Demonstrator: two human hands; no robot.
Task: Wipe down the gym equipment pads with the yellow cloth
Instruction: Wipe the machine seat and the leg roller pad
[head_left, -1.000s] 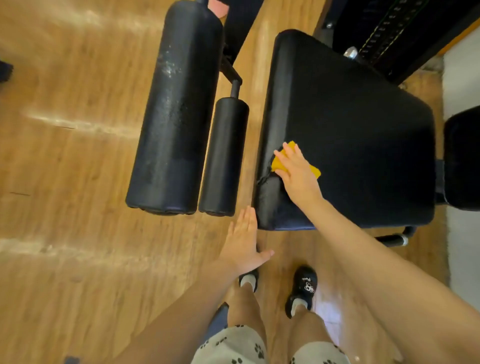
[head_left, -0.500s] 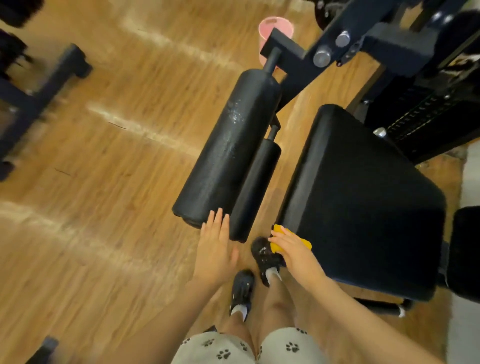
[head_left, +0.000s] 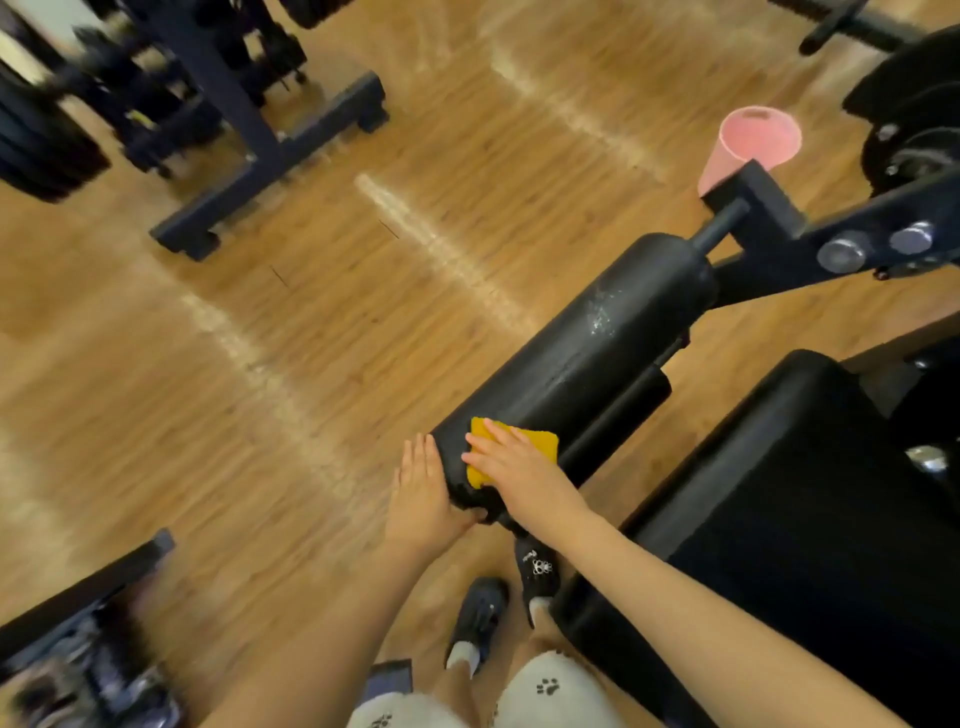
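A large black roller pad runs diagonally from the frame arm down toward me. The yellow cloth lies on its near end. My right hand presses the cloth flat against the pad with straight fingers. My left hand rests open against the pad's near end cap, thumb under it. A thinner black roller sits just behind the large one. The wide black seat pad fills the lower right, apart from both hands.
A pink cup stands on the wooden floor beyond the machine's black frame arm. A dark rack base stands at the upper left, more equipment at the lower left. My feet in black shoes stand beside the seat.
My right hand has carried the yellow cloth from the seat pad's corner onto the large roller's near end. My left hand now rests on the roller's end. The view has swung up and left.
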